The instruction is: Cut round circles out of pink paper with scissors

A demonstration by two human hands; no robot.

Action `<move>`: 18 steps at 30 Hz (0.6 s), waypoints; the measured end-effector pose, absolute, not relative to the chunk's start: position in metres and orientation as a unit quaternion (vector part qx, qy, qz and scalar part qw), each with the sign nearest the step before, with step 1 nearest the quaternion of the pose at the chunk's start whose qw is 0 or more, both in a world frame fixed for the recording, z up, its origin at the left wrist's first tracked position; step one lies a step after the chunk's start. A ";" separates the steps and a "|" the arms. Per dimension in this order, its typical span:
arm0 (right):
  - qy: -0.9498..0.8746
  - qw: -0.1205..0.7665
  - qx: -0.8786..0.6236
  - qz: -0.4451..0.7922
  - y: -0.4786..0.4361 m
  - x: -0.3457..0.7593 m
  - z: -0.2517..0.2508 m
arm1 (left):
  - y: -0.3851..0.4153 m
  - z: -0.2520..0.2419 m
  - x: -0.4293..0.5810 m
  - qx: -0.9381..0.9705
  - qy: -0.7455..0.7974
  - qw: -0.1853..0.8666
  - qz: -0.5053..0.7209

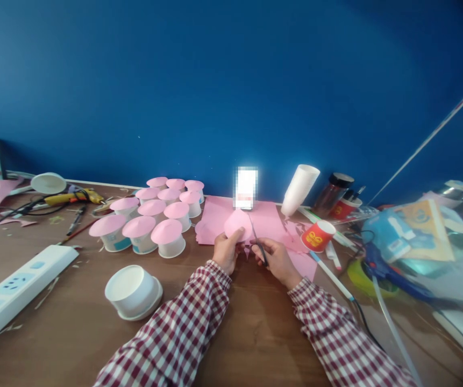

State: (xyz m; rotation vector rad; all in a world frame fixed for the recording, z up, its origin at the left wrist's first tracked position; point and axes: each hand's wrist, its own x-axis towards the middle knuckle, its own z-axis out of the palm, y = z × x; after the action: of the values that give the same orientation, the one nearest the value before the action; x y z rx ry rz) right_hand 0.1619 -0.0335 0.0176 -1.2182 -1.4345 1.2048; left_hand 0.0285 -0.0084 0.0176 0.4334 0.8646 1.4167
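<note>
The pink paper disc (237,223) is above the near part of the pink paper sheets (215,215), pinched between the thumb and fingers of the left hand (228,251); the right hand (277,260) is closed round the handles of the scissors (256,237), whose blades point away along the disc's right edge; the hands are close to each other but apart, and whether the blades are parted I cannot tell. The likeliest fault, I judge, is a wandering cut; thin paper held at one side may bend or twist against the blades, leaving a nick or flat spot in the rim; the left thumb, lying on the disc near the blades, could be caught if the grip were not shifted as the paper turned; with the sheets just below, a dipped blade tip might snag the top one. Left of the sheets, the pink-topped paper cups (168,231) stand crowded, so one knock could carry to several; nearer than the sheets and to their left, the white tub (128,285) sits beside the checked left sleeve (178,322), which might nudge it; at the sheets' right side, the red paper cup (319,235) could be tipped by a wide swing of the right hand.
</note>
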 end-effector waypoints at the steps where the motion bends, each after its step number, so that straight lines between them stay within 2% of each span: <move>1: -0.578 0.437 -0.490 0.485 -0.034 0.162 0.018 | -0.008 0.017 0.029 0.192 0.383 0.652 0.626; 18: -0.591 0.432 -0.480 0.483 -0.032 0.166 0.012 | -0.009 0.016 0.029 0.216 0.393 0.644 0.620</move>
State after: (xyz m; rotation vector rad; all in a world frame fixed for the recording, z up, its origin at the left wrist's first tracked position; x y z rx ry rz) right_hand 0.1657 -0.0317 0.0119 -1.1975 -1.4742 1.2030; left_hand 0.0292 -0.0095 0.0157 0.4913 0.8951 1.4107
